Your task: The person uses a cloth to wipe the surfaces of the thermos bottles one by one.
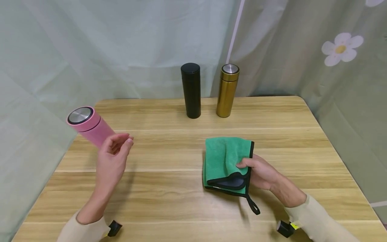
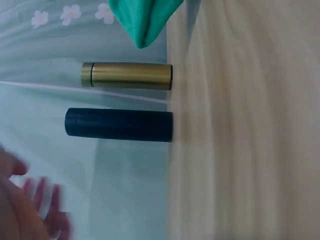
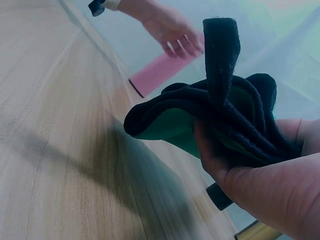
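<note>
A folded green towel point(image 1: 226, 154) with black edging and a hanging loop is held by my right hand point(image 1: 263, 171) above the table; thumb on top, the other fingers mostly hidden. In the right wrist view the towel's layers point(image 3: 210, 110) bunch between thumb and fingers. My left hand point(image 1: 112, 161) hovers at the left with loosely bent fingers and nothing in its grasp. Just beyond it stands a pink thermos bottle point(image 1: 90, 124) with a steel-topped lid, partly covered by that hand in the head view. Contact between them cannot be told.
A black thermos bottle point(image 1: 191, 90) and a gold thermos bottle point(image 1: 228, 90) stand upright side by side near the back edge of the wooden table point(image 1: 169, 195). Behind them hangs a pale curtain point(image 1: 136, 50) with flower prints.
</note>
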A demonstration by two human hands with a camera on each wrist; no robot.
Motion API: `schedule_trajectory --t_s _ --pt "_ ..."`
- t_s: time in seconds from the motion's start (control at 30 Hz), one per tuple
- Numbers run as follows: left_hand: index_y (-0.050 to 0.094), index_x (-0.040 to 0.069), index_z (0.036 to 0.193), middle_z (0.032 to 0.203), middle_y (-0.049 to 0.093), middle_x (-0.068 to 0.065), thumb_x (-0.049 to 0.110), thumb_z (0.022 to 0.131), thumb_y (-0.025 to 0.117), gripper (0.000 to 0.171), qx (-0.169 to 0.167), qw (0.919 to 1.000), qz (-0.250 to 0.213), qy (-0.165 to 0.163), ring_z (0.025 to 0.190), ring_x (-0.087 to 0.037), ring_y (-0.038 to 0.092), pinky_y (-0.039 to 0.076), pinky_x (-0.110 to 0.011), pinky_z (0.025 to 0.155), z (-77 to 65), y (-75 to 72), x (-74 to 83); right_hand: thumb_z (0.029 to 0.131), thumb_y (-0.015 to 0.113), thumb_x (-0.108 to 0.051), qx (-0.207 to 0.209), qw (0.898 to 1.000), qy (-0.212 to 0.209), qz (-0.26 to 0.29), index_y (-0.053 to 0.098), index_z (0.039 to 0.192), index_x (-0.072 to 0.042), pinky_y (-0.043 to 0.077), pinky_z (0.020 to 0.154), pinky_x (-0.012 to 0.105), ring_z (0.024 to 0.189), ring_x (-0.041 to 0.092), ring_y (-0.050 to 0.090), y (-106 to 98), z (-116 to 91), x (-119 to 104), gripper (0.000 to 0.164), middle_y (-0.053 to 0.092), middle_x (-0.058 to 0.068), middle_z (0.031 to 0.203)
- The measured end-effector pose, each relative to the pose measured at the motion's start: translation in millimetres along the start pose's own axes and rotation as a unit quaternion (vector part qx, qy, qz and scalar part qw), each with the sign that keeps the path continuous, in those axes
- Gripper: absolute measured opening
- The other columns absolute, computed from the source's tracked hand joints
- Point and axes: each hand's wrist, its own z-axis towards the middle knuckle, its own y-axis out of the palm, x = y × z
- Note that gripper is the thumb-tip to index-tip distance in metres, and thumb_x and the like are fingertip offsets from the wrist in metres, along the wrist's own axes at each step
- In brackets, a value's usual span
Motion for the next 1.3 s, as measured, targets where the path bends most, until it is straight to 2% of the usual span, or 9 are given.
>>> schedule_trajectory --t_s 0.2,0.3,0.47,0.6,0.73,0.9,1.03,1.17,1.3 --pt "0.072 -0.003 0.097 0.081 0.067 0.001 0.000 0.097 0.066 0.006 0.136 0.9863 -0.067 0.065 0.073 -0.010 0.062 0.047 -0.016 0.067 1.3 -15.2 -14.1 0.095 0.043 0.005 0.003 1.000 0.006 -0.006 0.047 0.118 -0.007 0.051 0.095 0.033 0.103 0.015 0.057 1 2 0 0.027 0.058 0.001 0.109" --pt "0.070 -0.004 0.099 0.086 0.063 0.001 0.001 0.096 0.066 0.007 0.186 0.9769 -0.084 0.064 0.077 -0.011 0.056 0.044 -0.017 0.070 5.0 -19.4 -18.0 0.095 0.044 0.005 0.003 1.000 0.008 -0.006 0.046 0.120 -0.007 0.050 0.096 0.033 0.104 0.016 0.057 2 3 0 0.028 0.057 0.002 0.111" --pt "0.061 0.008 0.107 0.101 0.055 -0.002 0.000 0.093 0.062 0.016 0.240 0.9672 -0.068 0.047 0.094 -0.014 0.052 0.041 -0.022 0.080 15.2 -25.5 -19.2 0.095 0.044 0.005 0.004 1.000 0.008 -0.007 0.046 0.120 -0.008 0.050 0.096 0.033 0.104 0.016 0.057 3 3 -1 0.028 0.057 0.002 0.111" --pt "0.049 0.007 0.127 0.121 0.051 -0.002 0.000 0.091 0.061 0.038 0.221 0.9731 -0.050 0.041 0.116 -0.016 0.048 0.038 -0.023 0.089 21.1 -32.3 -22.6 0.095 0.043 0.005 0.001 1.000 0.007 -0.006 0.046 0.120 -0.008 0.050 0.096 0.033 0.104 0.016 0.057 4 3 -1 0.028 0.056 0.001 0.111" --pt "0.040 0.003 0.143 0.140 0.046 -0.008 -0.007 0.088 0.059 0.060 0.179 0.9770 -0.106 0.047 0.135 -0.022 0.042 0.036 -0.024 0.098 25.6 -35.4 -28.2 0.095 0.043 0.005 0.002 1.000 0.007 -0.006 0.047 0.119 -0.008 0.050 0.096 0.032 0.103 0.016 0.057 5 4 -1 0.028 0.057 0.001 0.110" --pt "0.030 0.005 0.153 0.150 0.040 -0.013 -0.016 0.084 0.056 0.077 0.109 0.9758 -0.180 0.060 0.139 -0.026 0.038 0.035 -0.027 0.105 31.7 -36.3 -36.6 0.095 0.043 0.004 0.011 1.000 0.011 -0.003 0.049 0.117 -0.008 0.051 0.094 0.032 0.101 0.016 0.058 5 4 -2 0.025 0.059 0.001 0.107" --pt "0.025 0.014 0.156 0.151 0.039 -0.011 -0.011 0.086 0.065 0.085 0.077 0.9831 -0.161 0.042 0.136 -0.026 0.039 0.036 -0.026 0.105 36.9 -37.6 -40.8 0.096 0.043 0.004 0.016 1.000 0.013 0.002 0.050 0.116 -0.008 0.051 0.094 0.033 0.101 0.016 0.059 5 4 -2 0.024 0.060 0.001 0.106" --pt "0.023 0.021 0.157 0.150 0.039 -0.007 -0.002 0.087 0.074 0.090 0.075 0.9893 -0.125 0.009 0.135 -0.023 0.041 0.039 -0.025 0.104 44.3 -39.3 -43.4 0.096 0.043 0.003 0.019 1.000 0.013 0.000 0.050 0.115 -0.008 0.051 0.094 0.032 0.101 0.016 0.059 6 3 -2 0.023 0.060 0.001 0.106" --pt "0.024 0.020 0.156 0.147 0.040 -0.006 0.000 0.086 0.079 0.092 0.080 0.9905 -0.111 -0.013 0.132 -0.021 0.043 0.039 -0.030 0.108 51.7 -38.8 -48.4 0.097 0.043 0.002 0.017 1.000 0.013 -0.001 0.051 0.114 -0.009 0.051 0.093 0.032 0.100 0.015 0.059 7 2 -3 0.022 0.060 0.000 0.105"
